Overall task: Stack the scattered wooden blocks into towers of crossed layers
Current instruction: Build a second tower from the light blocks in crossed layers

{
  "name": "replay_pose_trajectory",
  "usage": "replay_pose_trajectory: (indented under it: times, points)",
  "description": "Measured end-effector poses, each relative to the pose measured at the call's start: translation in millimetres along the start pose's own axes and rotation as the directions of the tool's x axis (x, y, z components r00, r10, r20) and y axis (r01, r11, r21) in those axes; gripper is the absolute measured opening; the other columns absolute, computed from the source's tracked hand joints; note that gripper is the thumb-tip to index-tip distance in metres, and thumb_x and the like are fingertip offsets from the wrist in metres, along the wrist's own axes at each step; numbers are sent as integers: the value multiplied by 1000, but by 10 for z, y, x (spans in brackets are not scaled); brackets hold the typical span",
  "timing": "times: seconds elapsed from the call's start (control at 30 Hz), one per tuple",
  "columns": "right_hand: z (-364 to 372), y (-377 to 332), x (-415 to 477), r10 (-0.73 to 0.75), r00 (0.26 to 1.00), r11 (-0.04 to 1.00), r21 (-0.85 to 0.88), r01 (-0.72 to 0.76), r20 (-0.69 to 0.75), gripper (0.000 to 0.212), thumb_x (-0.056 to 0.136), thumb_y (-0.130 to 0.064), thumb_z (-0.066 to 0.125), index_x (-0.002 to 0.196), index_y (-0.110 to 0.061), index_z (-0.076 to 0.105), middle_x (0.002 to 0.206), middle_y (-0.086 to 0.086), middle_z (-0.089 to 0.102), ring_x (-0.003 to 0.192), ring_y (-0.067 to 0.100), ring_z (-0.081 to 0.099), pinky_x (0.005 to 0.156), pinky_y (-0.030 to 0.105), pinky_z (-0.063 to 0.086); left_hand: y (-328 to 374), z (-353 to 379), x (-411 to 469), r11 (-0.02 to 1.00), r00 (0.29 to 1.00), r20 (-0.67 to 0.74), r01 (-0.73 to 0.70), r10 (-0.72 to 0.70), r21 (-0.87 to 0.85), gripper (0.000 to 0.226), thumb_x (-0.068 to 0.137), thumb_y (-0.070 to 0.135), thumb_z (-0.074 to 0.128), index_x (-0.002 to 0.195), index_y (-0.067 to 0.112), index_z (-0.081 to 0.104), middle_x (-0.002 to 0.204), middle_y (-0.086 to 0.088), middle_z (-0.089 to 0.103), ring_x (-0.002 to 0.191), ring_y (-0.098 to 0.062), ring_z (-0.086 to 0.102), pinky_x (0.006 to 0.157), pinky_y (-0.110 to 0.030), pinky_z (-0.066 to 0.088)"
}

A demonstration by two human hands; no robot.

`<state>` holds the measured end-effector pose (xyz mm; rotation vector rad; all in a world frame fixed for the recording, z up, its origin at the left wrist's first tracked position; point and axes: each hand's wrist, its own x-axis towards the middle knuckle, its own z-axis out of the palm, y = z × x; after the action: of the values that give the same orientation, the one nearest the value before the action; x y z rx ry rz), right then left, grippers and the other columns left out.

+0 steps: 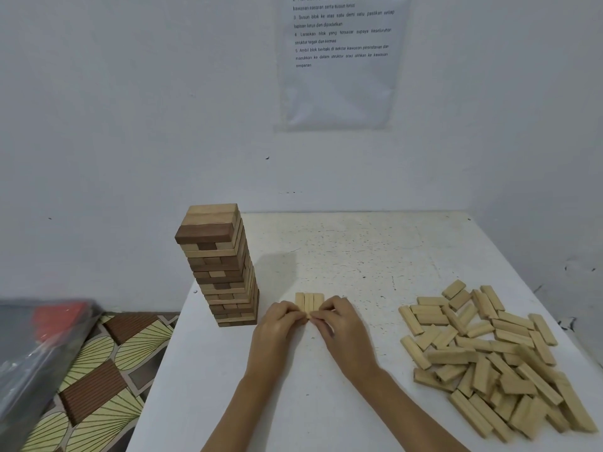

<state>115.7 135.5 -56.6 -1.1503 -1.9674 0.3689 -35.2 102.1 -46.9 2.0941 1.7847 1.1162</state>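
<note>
One tall tower point(222, 265) stands finished at the table's point(359, 249) left edge, while just right of it the left hand point(277, 324) and right hand point(339, 327), fingers curled, pinch together a second tower's three-block base layer point(309, 301), leaving the big pile point(489, 360) at right to stack.

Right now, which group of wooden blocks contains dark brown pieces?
The tall tower on the left: only it has dark blocks. The short row beside it and the loose pile are all pale.
</note>
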Motion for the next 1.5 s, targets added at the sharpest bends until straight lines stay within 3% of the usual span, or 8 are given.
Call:
replay_pose_trajectory:
  times: [0.37, 0.63, 0.93, 1.5]
  points:
    - [14, 20, 0, -4, 1000, 1000, -9, 4, -15, 6, 82, -9, 75, 87, -11, 73, 85, -5, 57, 79, 6, 52, 71, 10, 42, -24, 35, 17, 999, 1000, -13, -6, 6, -33, 12, 83, 6, 66, 93, 11, 71, 93, 10, 60, 90, -1, 50, 76, -9, 41]
    - [21, 28, 0, -15, 999, 1000, -7, 15, -28, 7, 81, -8, 76, 87, -11, 73, 84, -5, 58, 78, 5, 52, 67, 15, 44, -10, 27, 25, 999, 999, -42, -31, 31, 10, 13, 81, 12, 62, 90, 11, 72, 91, 9, 61, 87, -1, 50, 68, -21, 45]
    - [36, 33, 1, -12, 999, 1000, -7, 11, -37, 8, 81, -7, 76, 87, -11, 73, 84, -6, 57, 77, 3, 50, 66, 15, 44, -14, 33, 18, 999, 999, -29, -23, 23, -25, 14, 83, 11, 61, 93, 11, 71, 92, 10, 59, 89, 0, 50, 73, -11, 43]
    - [-8, 18, -7, 7, 998, 998, 55, -3, -58, 7, 81, -9, 75, 88, -11, 72, 90, -5, 53, 85, 4, 52, 74, 12, 46, -57, 53, -16, 998, 995, -84, -57, 58, 6, 13, 85, 12, 65, 96, 12, 71, 96, 8, 61, 90, -4, 53, 70, -21, 47]
